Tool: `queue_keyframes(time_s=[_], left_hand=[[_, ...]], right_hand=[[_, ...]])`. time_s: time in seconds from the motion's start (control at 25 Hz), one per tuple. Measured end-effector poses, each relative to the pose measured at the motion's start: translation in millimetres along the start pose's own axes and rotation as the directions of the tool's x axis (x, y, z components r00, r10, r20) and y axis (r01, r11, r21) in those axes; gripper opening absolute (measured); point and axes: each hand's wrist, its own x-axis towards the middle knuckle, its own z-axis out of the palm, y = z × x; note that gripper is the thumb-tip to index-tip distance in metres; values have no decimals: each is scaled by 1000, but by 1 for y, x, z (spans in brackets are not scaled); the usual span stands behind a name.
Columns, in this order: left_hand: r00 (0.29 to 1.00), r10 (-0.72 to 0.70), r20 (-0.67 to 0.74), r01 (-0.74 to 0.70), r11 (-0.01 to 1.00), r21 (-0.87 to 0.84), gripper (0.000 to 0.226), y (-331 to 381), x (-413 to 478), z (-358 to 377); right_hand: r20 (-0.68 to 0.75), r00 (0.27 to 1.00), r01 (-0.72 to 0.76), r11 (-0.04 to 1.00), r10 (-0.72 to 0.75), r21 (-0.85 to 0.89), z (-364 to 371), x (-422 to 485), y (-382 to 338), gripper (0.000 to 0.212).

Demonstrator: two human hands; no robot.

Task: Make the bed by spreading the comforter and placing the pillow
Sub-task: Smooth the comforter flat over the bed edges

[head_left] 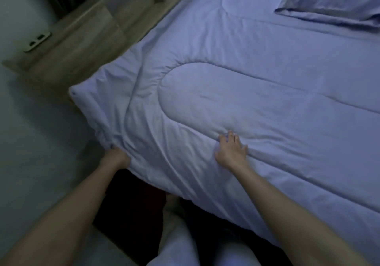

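A pale blue quilted comforter (236, 76) lies spread over the bed and hangs over the near edge. A matching pillow (333, 8) lies on it at the top right. My left hand (116, 156) grips the comforter's edge near its left corner, the fingers buried in the bunched fabric. My right hand (231, 149) rests flat on top of the comforter, fingers spread, near the curved stitched seam.
A wooden headboard panel (86, 45) runs along the far left side of the bed, with a socket plate (37, 41) on it. A grey wall and floor lie to the left. My legs stand in the dark gap below the bed's edge.
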Motion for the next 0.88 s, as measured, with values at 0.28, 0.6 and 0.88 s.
queue_keyframes(time_s=[0.28,0.6,0.88], left_hand=[[705,633,-321,-640,762,96,42,117,46,-61],[623,729,-283,-656,684,318,62,166,245,-144],[735,653,-184,-678,721,-146,72,148,354,-118]], right_hand=[[-71,992,98,995,-100,-28,3,48,-74,63],[-299,951,71,996,-82,-49,36,145,-184,64],[-496,866,8,992,-68,-122,58,160,-193,61]])
